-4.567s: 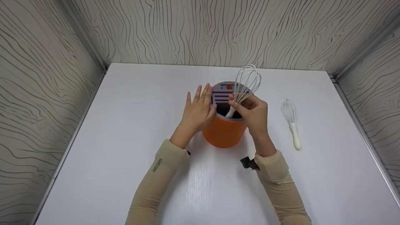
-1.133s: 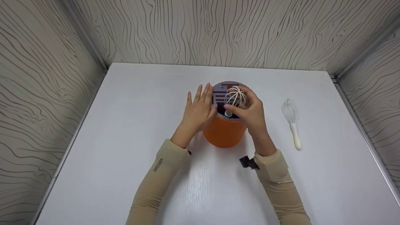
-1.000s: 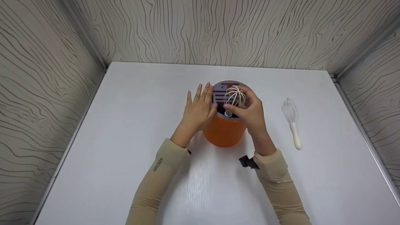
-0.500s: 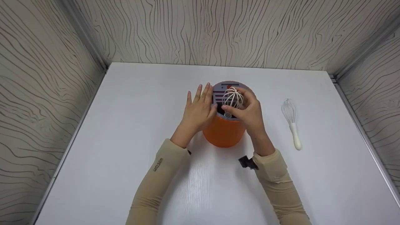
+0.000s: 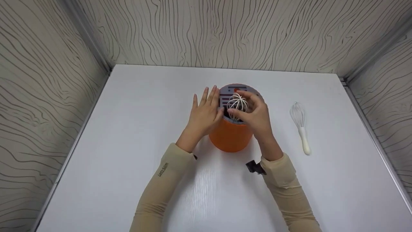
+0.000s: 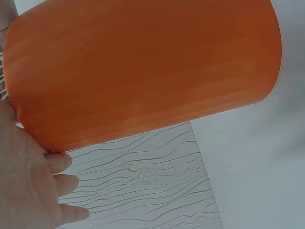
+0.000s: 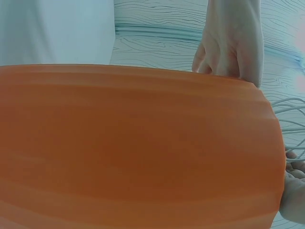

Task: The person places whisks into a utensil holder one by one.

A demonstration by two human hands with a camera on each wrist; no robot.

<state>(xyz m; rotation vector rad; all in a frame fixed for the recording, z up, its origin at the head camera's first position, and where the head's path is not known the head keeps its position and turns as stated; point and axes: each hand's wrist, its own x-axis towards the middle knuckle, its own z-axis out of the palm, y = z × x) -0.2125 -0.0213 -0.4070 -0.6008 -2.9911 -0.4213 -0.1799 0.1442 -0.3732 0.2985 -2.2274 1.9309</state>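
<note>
An orange utensil holder [image 5: 231,138] with a grey slotted top stands upright on the table. My right hand [image 5: 259,117] holds a white whisk [image 5: 237,103] between thumb and fingers by its wire loops, over the dark opening at the front of that top. The whisk's handle points down and is hidden inside the holder. My left hand [image 5: 203,117] rests against the holder's left side, fingers straight. In the left wrist view the orange wall [image 6: 143,71] fills the upper part. The right wrist view shows some wire loops [image 7: 291,119] beyond the rim.
A second, smaller whisk [image 5: 301,130] with a cream handle lies on the white table [image 5: 145,112] to the right of the holder. Wood-patterned panels [image 5: 206,35] close off the back and both sides.
The whisk has gone down into the holder, from its handle tip at the opening to only the loops showing. My right hand has lowered and shifted slightly left; the left hand stays.
</note>
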